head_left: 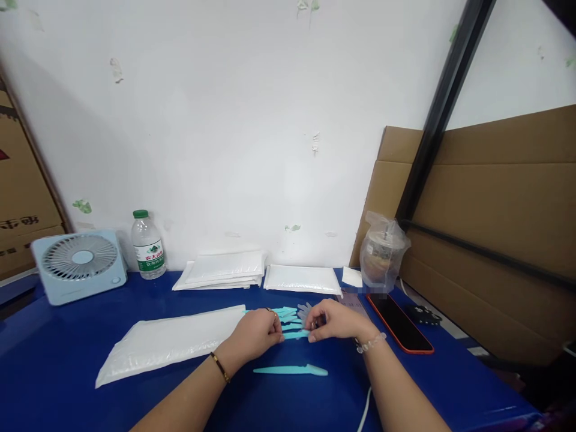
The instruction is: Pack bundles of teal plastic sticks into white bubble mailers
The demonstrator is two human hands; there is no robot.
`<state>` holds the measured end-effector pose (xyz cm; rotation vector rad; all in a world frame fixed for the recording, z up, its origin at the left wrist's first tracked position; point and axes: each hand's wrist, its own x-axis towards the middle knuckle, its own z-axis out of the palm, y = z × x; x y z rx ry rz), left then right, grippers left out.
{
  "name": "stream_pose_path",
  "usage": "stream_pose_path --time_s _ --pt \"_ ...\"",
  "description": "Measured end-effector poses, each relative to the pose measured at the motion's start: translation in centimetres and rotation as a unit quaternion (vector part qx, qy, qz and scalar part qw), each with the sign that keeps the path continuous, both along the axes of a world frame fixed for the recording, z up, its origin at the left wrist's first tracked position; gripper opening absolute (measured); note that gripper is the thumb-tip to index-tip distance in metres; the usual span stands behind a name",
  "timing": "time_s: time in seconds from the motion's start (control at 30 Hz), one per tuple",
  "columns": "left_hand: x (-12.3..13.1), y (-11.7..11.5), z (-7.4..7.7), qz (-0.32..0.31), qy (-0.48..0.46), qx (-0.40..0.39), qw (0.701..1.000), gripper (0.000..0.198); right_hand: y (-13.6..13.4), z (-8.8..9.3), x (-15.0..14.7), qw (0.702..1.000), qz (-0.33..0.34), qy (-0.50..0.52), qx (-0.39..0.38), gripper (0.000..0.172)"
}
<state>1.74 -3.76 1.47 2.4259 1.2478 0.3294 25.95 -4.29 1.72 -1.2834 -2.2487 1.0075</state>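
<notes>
Both my hands meet over a small bunch of teal plastic sticks point(288, 319) on the blue table point(54, 372). My left hand point(256, 333) is curled, its fingers pinching the left ends of the sticks. My right hand point(335, 320) is also closed, its fingertips gripping the right end of the lowest stick. One more teal stick point(290, 371) lies alone on the table, nearer to me. A white padded mailer point(168, 341) lies flat just left of my left hand.
A stack of white mailers point(225, 269) and another mailer point(302, 279) lie by the wall. A pale blue fan point(80, 264) and a water bottle point(148, 245) stand at the back left. At the right are a bagged drink cup point(382, 252), a red-edged phone point(399, 322) and cardboard sheets point(495, 198).
</notes>
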Motion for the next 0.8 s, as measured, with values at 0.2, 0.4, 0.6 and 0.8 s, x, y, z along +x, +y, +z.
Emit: stream_pose_path --time_s 0.2,0.4,0.6,0.8 --pt "-0.9 1.4 0.4 0.064 0.012 0.063 0.996 0.009 0.8 -1.0 0.0 0.995 -0.081 0.055 0.003 0.021" --pt "-0.8 -0.1 1.1 0.023 -0.026 0.038 0.999 0.039 0.9 -0.7 0.4 0.988 -0.131 0.027 0.076 0.021" --pt "0.5 -2.3 0.7 -0.091 0.034 -0.044 0.994 0.02 -0.1 0.1 0.2 1.0 -0.023 0.011 -0.008 0.027" --pt "-0.1 -0.8 0.2 -0.01 0.006 -0.023 1.0 0.015 -0.3 -0.1 -0.2 0.998 0.006 0.017 -0.061 0.029"
